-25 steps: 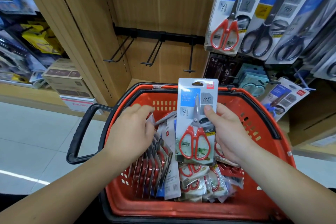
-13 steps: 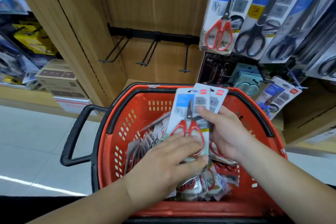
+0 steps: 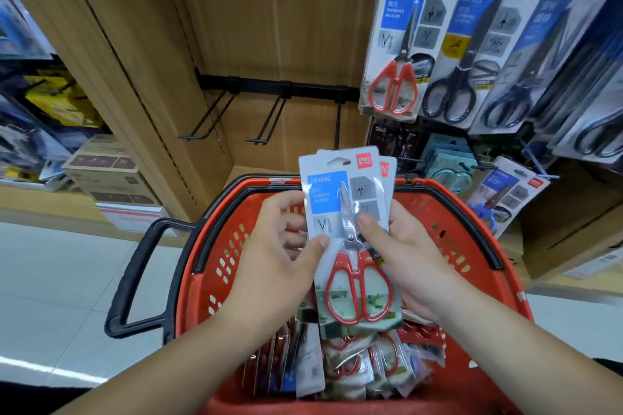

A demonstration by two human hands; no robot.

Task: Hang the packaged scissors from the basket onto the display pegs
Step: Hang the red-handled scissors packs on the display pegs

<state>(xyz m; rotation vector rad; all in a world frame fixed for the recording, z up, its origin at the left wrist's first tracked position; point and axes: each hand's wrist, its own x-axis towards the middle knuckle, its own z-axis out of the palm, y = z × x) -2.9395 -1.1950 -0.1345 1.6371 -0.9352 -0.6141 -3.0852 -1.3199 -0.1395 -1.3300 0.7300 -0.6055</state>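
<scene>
Behind the front pack (image 3: 323,194), half-hidden packs (image 3: 386,169)

Behind the front pack (image 3: 323,192) other packs (image 3: 388,175) hide (count unclear); its small print is unreadable; the basket (image 3: 202,280) is cut off below.

Wooden back panel (image 3: 269,27) fills the centre, with a vertical wooden divider (image 3: 141,84) on its left edge. Left of the divider: stacked cardboard boxes (image 3: 108,172) on a low wooden ledge, and a white box with red print (image 3: 135,217) just below them. Yellow packs (image 3: 60,101) hang on the far-left rack, blurred. Pale tile floor (image 3: 50,280) bottom left. On the right wall, black-handled scissors packs (image 3: 451,101) hang side by side and overlap. Below them sit teal items (image 3: 445,158), type unclear, and a tilted blue-handled scissors pack (image 3: 505,199).
</scene>
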